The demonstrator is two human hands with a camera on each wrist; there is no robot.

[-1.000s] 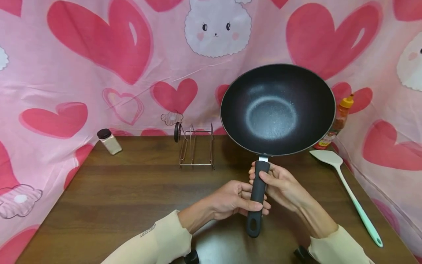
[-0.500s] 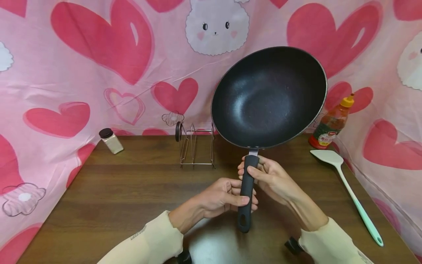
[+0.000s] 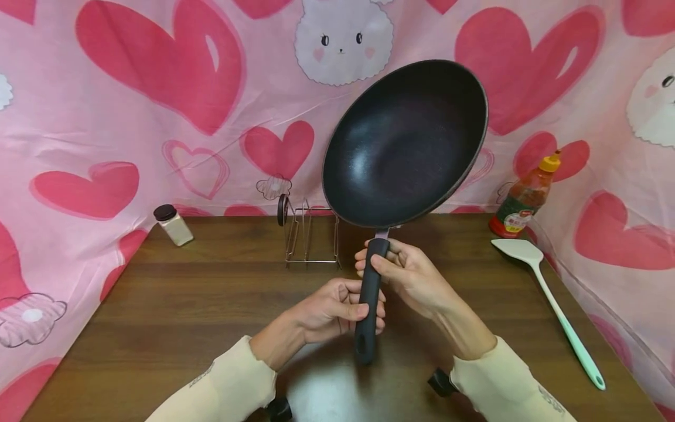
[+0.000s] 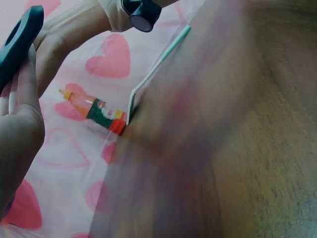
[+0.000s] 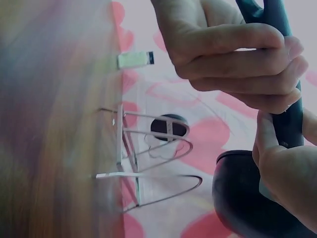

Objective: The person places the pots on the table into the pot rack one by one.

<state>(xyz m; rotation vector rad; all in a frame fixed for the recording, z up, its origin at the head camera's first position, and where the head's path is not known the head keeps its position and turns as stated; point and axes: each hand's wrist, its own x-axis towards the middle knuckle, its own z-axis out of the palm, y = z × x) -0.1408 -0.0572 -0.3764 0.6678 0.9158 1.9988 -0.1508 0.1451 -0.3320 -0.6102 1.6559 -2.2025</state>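
A black wok point(image 3: 406, 146) is held up above the table, its dark inside turned toward the head camera and tilted. My right hand point(image 3: 413, 278) grips the upper part of its black handle point(image 3: 371, 281), thumb across the front, close to the metal neck. Lower down, my left hand point(image 3: 332, 310) pinches the same handle, with its thumb in front and fingers behind. In the right wrist view, fingers of the left hand point(image 5: 242, 64) curl round the handle, and the wok's underside point(image 5: 252, 198) shows below. The left wrist view catches only the handle's end point(image 4: 22, 39).
Behind the wok stands a wire rack point(image 3: 311, 234) with a black round piece. A black-capped jar point(image 3: 174, 225) is at the back left. At the right are a red sauce bottle point(image 3: 522, 196) and a spatula point(image 3: 559, 308) on the wooden table point(image 3: 174, 316). Pink patterned cloth hangs behind.
Both hands have carried the wok left and a little up. It has tilted further, its right side rising, and the sauce bottle has come into full view.
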